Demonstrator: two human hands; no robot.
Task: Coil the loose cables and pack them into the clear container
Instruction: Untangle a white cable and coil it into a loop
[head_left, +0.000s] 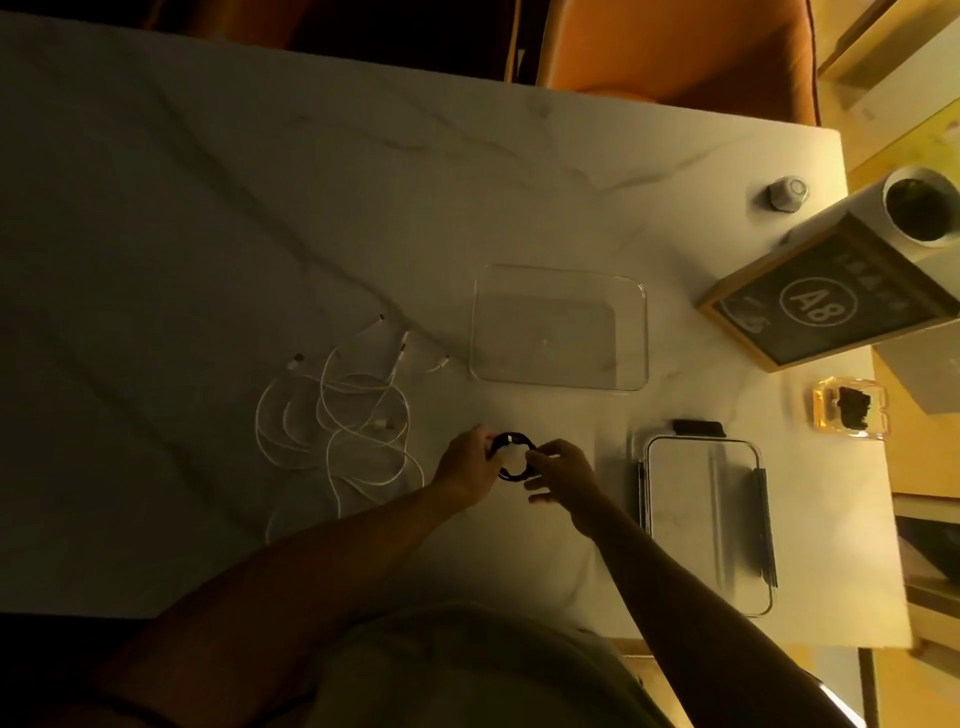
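Pinching a small black cable coil (511, 460) from both sides, my fingers (535, 457) curl around its rim: the left hand (467, 465) grips the left edge, the right hand (558, 470) holds the right edge, its lower fingers loosely spread beneath. I see the coil held just above the counter (208, 208), near its front edge.

Left of my hands, the loose white cables (337, 415) lie in a tangled heap on the counter, their connector ends pointing away from me. Beyond my hands stands the clear container (558, 327), open at the top, just right of the white cable ends. Its lid (706, 519) lies flat to the right of my right hand, with dark latches along its edges.

Further right I note a framed sign marked A8 (826, 301), a white cylinder (904, 208) with a dark top behind it, a small grey knob-like object (788, 193), and a small yellowish dish (849, 408) holding something dark. An orange chair (675, 47) stands at the far side.
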